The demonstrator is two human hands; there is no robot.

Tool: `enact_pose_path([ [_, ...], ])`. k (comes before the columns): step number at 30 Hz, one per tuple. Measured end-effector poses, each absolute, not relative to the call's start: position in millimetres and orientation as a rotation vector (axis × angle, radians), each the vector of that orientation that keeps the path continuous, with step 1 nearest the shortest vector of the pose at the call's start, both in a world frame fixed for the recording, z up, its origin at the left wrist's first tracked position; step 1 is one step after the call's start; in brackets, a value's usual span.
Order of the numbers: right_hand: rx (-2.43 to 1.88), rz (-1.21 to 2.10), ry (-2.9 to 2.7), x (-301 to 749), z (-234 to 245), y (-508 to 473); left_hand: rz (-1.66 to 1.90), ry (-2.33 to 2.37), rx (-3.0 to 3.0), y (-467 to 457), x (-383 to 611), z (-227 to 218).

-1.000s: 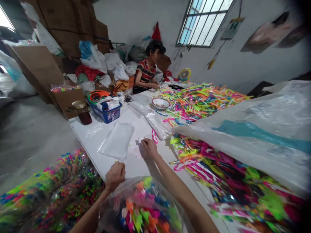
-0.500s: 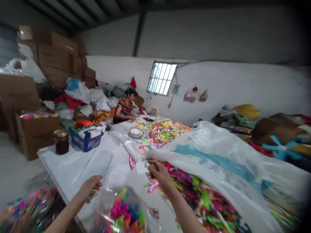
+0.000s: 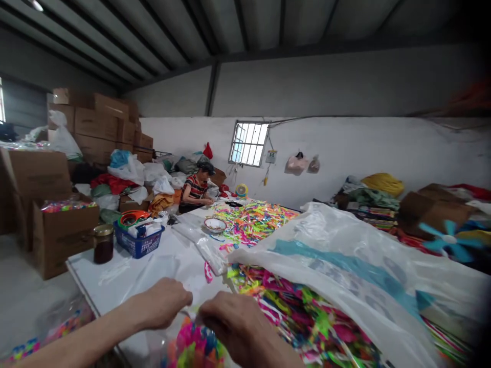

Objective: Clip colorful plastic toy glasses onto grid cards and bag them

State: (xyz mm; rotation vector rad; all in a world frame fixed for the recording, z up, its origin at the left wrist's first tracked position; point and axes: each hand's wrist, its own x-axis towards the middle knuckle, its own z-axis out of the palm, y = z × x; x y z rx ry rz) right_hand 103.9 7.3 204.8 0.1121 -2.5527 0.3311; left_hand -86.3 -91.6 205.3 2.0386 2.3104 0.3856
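Observation:
My left hand is held over the near part of the white table, fingers curled in, with its tips hidden. My right hand is close beside it, bent down with fingers closed. Both are at the top of a clear plastic bag full of pink, green, orange and blue pieces. Whatever lies in the fingers is too hidden to name. Right of my right hand, a heap of bright, strip-like soft pieces spills from a large white woven sack.
On the white table stand a brown-filled jar, a blue basket and a bowl. A co-worker sits at the far side by more bright strips. Cardboard boxes stand at left; a blue-bladed fan at right.
My hands have come together over the bag: the left moved right, the right moved left and down from the heap's edge. The view has tilted upward.

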Motion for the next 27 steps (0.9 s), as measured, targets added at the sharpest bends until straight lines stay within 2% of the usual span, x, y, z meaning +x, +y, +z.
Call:
enact_pose_path([
  [3,0.121,-0.054,-2.807,98.3,201.1,-0.1,0.008,2.352,2.092,-82.4,-83.4,214.9],
  [6,0.033,-0.389,-2.979,89.6,206.2,-1.9,0.071,2.421,2.066,-69.5,-78.5,221.9],
  [9,-0.148,-0.485,-3.034,77.8,205.1,5.1,0.139,2.411,2.010,-56.6,-77.9,216.9],
  [16,-0.316,-0.384,-3.158,59.0,173.3,24.6,0.170,2.501,1.966,-53.8,-78.4,214.9],
  [20,-0.361,-0.097,-3.137,72.7,186.5,30.2,-0.048,2.479,1.996,-65.2,-84.7,225.4],
  [24,-0.089,0.387,-3.155,108.3,204.2,18.4,-0.364,2.455,1.841,-78.0,-94.8,232.7],
  [27,-0.022,0.321,-3.182,135.2,198.7,5.3,-0.454,2.389,1.743,-81.9,-102.0,233.6],
])
